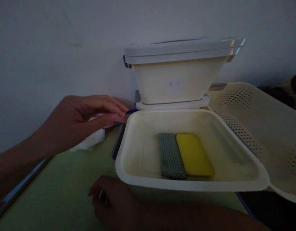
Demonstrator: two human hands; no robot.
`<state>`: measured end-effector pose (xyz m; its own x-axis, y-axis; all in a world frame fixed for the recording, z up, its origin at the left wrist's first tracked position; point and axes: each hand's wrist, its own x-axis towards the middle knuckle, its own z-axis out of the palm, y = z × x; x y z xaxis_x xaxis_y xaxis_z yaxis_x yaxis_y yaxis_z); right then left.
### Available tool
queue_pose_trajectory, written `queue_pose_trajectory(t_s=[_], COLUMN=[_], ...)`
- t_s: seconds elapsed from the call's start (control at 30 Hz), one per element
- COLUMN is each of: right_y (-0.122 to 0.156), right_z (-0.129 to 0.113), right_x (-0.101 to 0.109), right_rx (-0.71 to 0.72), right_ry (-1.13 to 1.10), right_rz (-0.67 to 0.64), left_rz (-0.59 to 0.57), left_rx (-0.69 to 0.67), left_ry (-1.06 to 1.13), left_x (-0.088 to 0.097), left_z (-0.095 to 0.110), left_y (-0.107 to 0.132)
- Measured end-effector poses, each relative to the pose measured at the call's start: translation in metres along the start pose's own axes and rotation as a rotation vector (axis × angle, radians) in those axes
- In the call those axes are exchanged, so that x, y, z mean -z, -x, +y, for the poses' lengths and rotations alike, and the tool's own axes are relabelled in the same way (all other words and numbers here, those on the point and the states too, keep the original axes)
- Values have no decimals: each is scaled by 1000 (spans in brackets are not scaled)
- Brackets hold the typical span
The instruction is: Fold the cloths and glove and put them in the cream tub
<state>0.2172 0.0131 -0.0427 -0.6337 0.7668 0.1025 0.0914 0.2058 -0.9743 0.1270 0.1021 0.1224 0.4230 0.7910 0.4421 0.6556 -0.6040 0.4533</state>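
My left hand (82,118) reaches in at the left side of a cream plastic bin (138,141). Its fingers and thumb come together near a pink item (114,120) and a blue edge (131,111), partly hidden by the hand and bin; what it pinches I cannot make out. Below the bin's near left corner, my right hand (111,199) is loosely curled, thumb and forefinger apart, holding nothing visible. Inside the bin, a grey-green woven scrubbing sponge (171,155) lies flat beside a yellow sponge (194,155).
Behind the bin, a lidded cream storage box (150,80) with a paper label rests on another white lid (172,105) against the wall. A perforated cream basket (265,125) stands at the right. White crumpled plastic (92,141) lies on the green tabletop (61,186).
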Motion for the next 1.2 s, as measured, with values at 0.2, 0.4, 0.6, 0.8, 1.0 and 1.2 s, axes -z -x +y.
queue_pose_trajectory(t_s=[0.2, 0.4, 0.6, 0.8, 1.0, 1.2], right_y=[-6, -4, -4, -3, -6, -10], right_z=[-8, -14, -13, -17, -19, -20], right_x=[10, 13, 13, 17, 18, 16], right_rx=[-9, -32, -43, -16, 8, -22], right_ry=[-72, -53, -44, -48, 2, 98], right_rz=[-18, -28, -33, -51, -85, -93], left_rz=[386, 2, 3, 169, 200, 171], left_rx=[376, 618, 471, 388, 498, 549], left_ry=[-249, -527, -488, -273, -203, -267], left_x=[-46, -75, -75, -68, -67, -67], left_z=[-105, -152, -154, -157, -148, -139], left_y=[97, 130, 125, 119, 113, 111])
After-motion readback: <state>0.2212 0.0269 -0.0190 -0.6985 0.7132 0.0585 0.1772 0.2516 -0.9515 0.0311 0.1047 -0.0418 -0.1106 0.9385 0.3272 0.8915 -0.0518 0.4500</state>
